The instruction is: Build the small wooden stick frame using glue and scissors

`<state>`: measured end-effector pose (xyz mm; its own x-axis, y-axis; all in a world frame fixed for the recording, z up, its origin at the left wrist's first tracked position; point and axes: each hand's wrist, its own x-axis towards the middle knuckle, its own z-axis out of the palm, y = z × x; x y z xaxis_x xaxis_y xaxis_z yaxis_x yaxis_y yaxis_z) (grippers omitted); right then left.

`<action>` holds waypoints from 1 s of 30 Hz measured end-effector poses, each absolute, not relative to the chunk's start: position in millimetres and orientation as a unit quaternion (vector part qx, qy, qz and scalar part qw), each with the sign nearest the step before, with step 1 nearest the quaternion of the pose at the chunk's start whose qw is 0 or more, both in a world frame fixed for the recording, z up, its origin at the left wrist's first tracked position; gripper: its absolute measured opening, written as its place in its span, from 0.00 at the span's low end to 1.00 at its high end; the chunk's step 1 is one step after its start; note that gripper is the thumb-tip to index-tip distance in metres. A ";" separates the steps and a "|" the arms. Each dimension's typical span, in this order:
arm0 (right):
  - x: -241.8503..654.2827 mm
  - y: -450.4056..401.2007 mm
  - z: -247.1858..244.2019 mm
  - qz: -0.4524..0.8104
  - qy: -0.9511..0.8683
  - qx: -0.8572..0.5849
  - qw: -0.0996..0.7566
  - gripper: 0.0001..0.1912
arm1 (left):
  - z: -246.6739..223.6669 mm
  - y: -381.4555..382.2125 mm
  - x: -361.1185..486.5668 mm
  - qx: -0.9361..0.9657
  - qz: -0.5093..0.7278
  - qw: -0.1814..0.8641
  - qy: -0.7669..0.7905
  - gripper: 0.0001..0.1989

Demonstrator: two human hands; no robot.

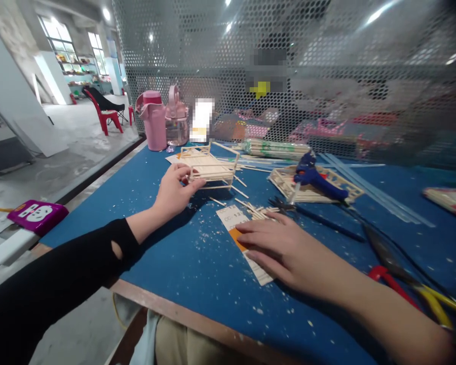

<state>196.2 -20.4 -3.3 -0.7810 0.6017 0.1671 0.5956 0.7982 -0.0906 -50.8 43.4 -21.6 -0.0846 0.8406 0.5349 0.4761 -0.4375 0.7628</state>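
Observation:
My left hand (178, 190) grips the near left corner of a small bed-shaped model made of thin wooden sticks (213, 170), thumb in front and fingers behind. The model is slightly raised at its near side. My right hand (279, 246) rests palm down with fingers stretched out, over a printed paper strip (231, 218) with an orange band. Just beyond its fingertips is a loose pile of short wooden sticks (256, 210). Dark-jawed cutters (281, 204) with blue handles lie beside that pile.
A blue glue gun (319, 182) lies across a second stick-built frame (283, 185). Behind are bundled sticks (277, 148) and clear glue sticks (380, 192). Yellow-and-red-handled tools (421, 294) lie at right. A pink thermos (154, 124) and pink bottle (177, 124) stand by the mesh partition (197, 56). A purple power strip (38, 215) is left.

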 end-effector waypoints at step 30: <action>190.8 -25.7 3.5 0.151 -0.940 -0.279 0.127 0.13 | -18.8 30.9 -32.1 0.716 0.567 0.150 0.378 0.11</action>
<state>190.8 -25.7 3.5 -0.8123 0.5626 0.1537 0.4861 0.7987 -0.3546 -32.1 30.9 -18.8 0.0707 0.7121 0.6986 0.3714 -0.6687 0.6441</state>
